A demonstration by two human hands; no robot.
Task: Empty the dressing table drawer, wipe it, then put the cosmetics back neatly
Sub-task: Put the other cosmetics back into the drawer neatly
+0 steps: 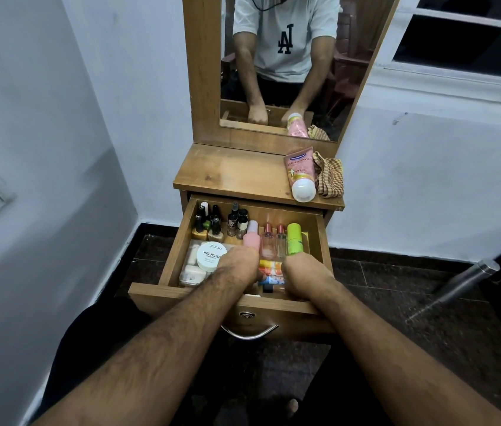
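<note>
The wooden drawer (322,241) is pulled open and full of cosmetics. Dark nail polish bottles (209,224) stand at its back left. A white nail polish remover tub (210,256) rests on a clear plastic box (192,273). A pink bottle (252,236), two perfume bottles (269,241) and a green bottle (294,239) stand in a row. Both hands reach down into the drawer's front middle: my left hand (238,265) in front of the pink bottle, my right hand (303,270) in front of the green one. Small colourful tubes (270,272) lie between them. The curled fingers are hidden.
On the dressing table top (227,173) lie a pink tube (299,173) and a checked cloth (330,178) at the right. A mirror (279,56) rises behind. White walls close in on both sides. A metal leg (464,281) slants over the dark floor at the right.
</note>
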